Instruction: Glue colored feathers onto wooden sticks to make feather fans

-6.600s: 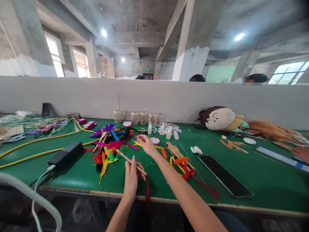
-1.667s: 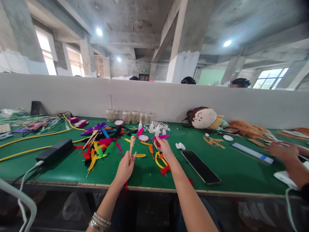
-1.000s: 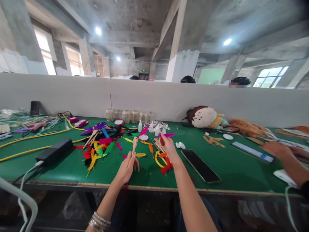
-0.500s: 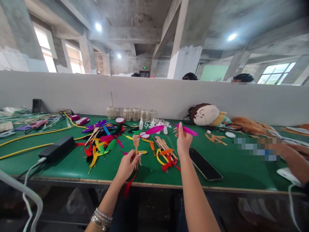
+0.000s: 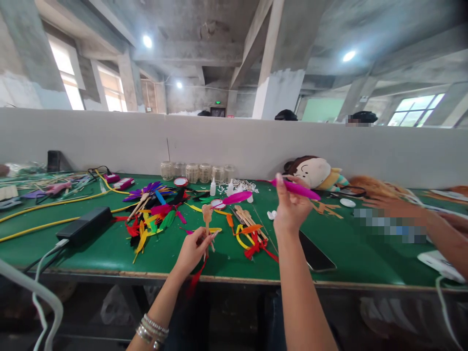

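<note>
Two things in hand: pinches a wooden stick (image 5: 207, 215) near upright in the left hand (image 5: 192, 247) and a pink feather (image 5: 305, 190) in the right hand (image 5: 292, 214), raised over the green table (image 5: 365, 263). Could drop or crease the feather by slackening or oversqueezing. Could snag the red tassel (image 5: 194, 282), dangling below the left hand, by pushing forward against the table. Farther out, could topple the white bottles (image 5: 212, 188) by sweeping low, or nudge the phone (image 5: 319, 253) beside the right forearm.

Carries glowing lamps (image 5: 147, 41) on a concrete ceiling (image 5: 179, 24) across the top. Shows windows (image 5: 417, 109) at upper left and right, above a pale partition (image 5: 226, 144) mid-frame.
</note>
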The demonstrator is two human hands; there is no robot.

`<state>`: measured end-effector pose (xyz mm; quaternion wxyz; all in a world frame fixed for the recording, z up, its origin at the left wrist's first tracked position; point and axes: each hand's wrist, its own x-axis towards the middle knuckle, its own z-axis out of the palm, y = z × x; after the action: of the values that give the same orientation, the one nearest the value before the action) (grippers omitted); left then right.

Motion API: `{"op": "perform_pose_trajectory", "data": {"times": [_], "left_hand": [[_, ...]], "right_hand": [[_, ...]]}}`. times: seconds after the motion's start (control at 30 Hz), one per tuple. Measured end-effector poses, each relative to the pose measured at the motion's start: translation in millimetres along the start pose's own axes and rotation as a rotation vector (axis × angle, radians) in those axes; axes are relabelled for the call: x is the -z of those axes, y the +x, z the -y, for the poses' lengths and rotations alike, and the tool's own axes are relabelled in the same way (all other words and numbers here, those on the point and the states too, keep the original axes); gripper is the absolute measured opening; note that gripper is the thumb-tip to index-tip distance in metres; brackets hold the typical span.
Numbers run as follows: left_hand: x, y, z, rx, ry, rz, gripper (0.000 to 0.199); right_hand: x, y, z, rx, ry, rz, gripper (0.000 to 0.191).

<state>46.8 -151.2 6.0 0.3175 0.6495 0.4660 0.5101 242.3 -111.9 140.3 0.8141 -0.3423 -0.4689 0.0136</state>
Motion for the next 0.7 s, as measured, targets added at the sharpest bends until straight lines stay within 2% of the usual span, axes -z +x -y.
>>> {"op": "perform_pose_trajectory", "data": {"times": [0.17,0.23,0.37,0.7], "left_hand": [[-0.3,1,3,-0.040,0.040,0.002,0.026],[-0.3,1,4,-0.050,0.060,0.000,0.025],[-0.4,1,5,-0.051,0.076,0.000,0.025],[0.2,0,-1,-0.030,0.046,0.005,0.028]], "right_hand": [[-16,-22,24,0.307,-0.184,0.426,0.012],[-21,-29,25,0.392,-0.231,0.532,0.011],[-25,-37,21,0.467,-0.291,0.588,0.013],[-23,-39,13,0.465,-0.327,0.659,0.021]]}}
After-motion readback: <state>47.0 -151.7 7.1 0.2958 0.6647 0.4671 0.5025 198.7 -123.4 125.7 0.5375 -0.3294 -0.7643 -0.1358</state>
